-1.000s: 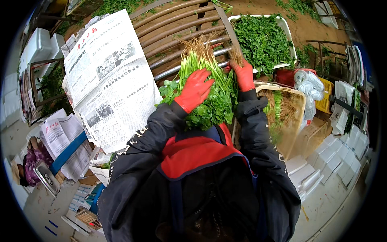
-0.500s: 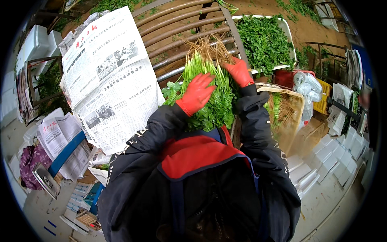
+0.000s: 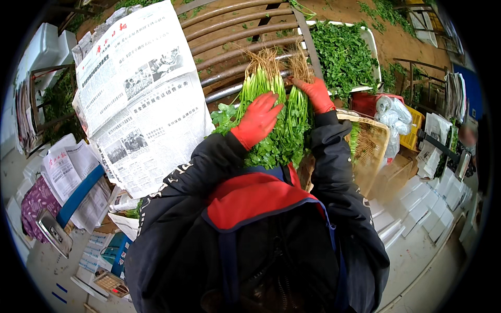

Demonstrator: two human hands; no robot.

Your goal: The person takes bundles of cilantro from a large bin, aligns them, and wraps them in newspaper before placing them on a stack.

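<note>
A bunch of thin-stalked leafy greens [image 3: 274, 135], like coriander or slim celery, lies in front of me, brown roots pointing away and leaves toward my apron. My left hand [image 3: 258, 121], in a red rubber glove, rests flat on the stalks with its fingers stretched toward the upper right. My right hand [image 3: 314, 95], gloved alike, is bent round a smaller cluster of stalks [image 3: 297, 104] on the right side, just below its roots. A narrow gap parts this cluster from the main bunch near the roots. The right fingertips under the stalks are hidden.
A large newspaper sheet [image 3: 143, 104] covers the left of the slatted metal rack [image 3: 235, 39]. Beyond my right hand stands a white tray [image 3: 371, 47] heaped with greens. Nearer are a tan basket [image 3: 378, 141] holding more rooted stalks, and clear plastic bags [image 3: 394, 117].
The right-hand cluster of stalks now stands apart from the main bunch at the root end. My right fingers reach further left. My left hand stays on the bunch.
</note>
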